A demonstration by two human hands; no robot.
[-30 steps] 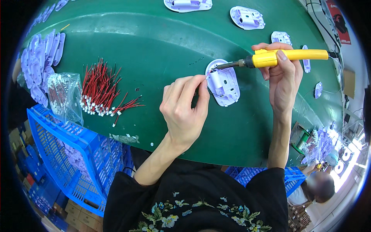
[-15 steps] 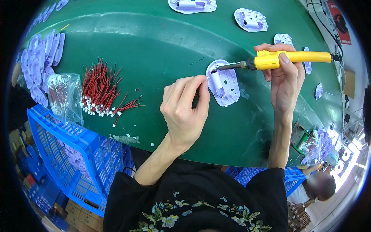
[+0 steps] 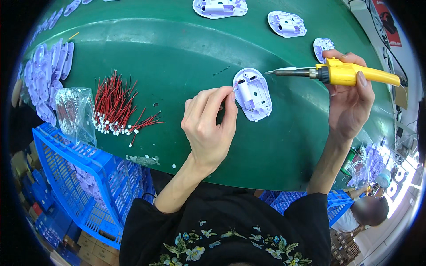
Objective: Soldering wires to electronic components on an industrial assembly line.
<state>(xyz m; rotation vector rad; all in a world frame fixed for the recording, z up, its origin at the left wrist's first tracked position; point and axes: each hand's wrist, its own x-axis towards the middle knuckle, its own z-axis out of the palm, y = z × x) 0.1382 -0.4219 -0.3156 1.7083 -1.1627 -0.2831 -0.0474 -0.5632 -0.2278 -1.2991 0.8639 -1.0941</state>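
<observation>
My right hand (image 3: 352,88) is closed round the yellow handle of a soldering iron (image 3: 341,72). The iron's metal tip is held just off the right edge of a pale lilac plastic shell (image 3: 259,99), apart from it. That shell lies on the table, its open inner side up, with a raised cylindrical housing and small metal contacts. At its left edge my left hand (image 3: 208,117) pinches a small white connector (image 3: 234,88) between thumb and forefinger. Thin dark wire shows beside the fingertips; most of it is hidden by the hand.
On the green table (image 3: 177,57) lie a heap of red-and-black wires (image 3: 114,102), a clear bag of connectors (image 3: 75,113) and stacked lilac shells (image 3: 42,75). More shells (image 3: 287,24) lie far off. A blue crate (image 3: 84,177) stands left; a green solder spool (image 3: 349,160) sits right.
My right hand has drawn the soldering iron rightward, its tip off the shell. My left hand, still pinching, and the shell have shifted slightly left.
</observation>
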